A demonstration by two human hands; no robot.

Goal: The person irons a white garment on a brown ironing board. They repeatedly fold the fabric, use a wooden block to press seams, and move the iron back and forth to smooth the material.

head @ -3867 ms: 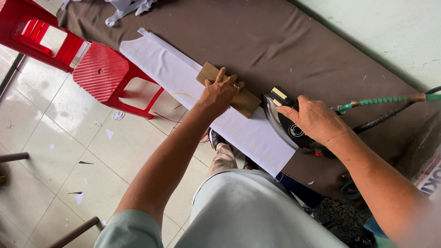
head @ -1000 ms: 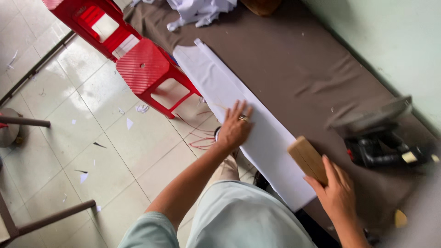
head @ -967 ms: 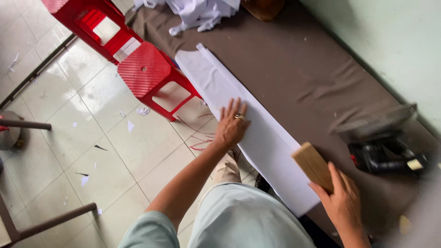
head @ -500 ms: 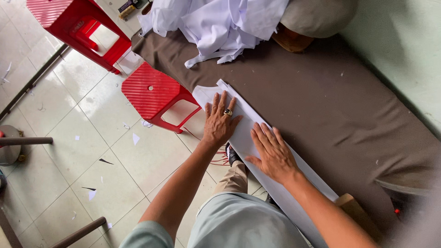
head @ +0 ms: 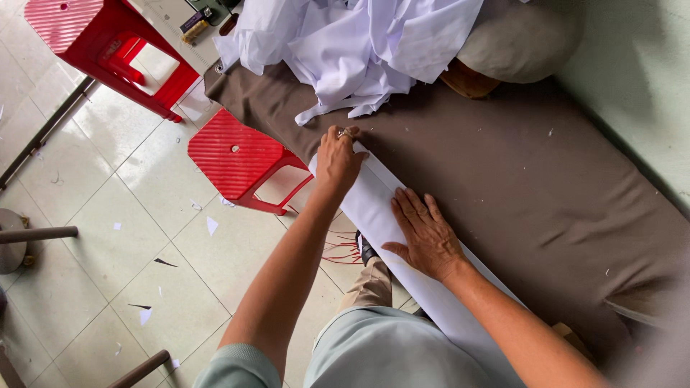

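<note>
left hand [head: 338, 159], right hand [head: 424, 237] (flat), white fabric strip [head: 374, 208], brown surface [head: 517, 165]

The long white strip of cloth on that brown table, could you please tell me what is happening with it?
A person has both hands flat on the white fabric strip, which lies along the near edge of the brown padded table. The left hand presses its far end and the right hand its middle. A pile of white garments sits at the table's far end, with two red plastic stools alongside.
</note>
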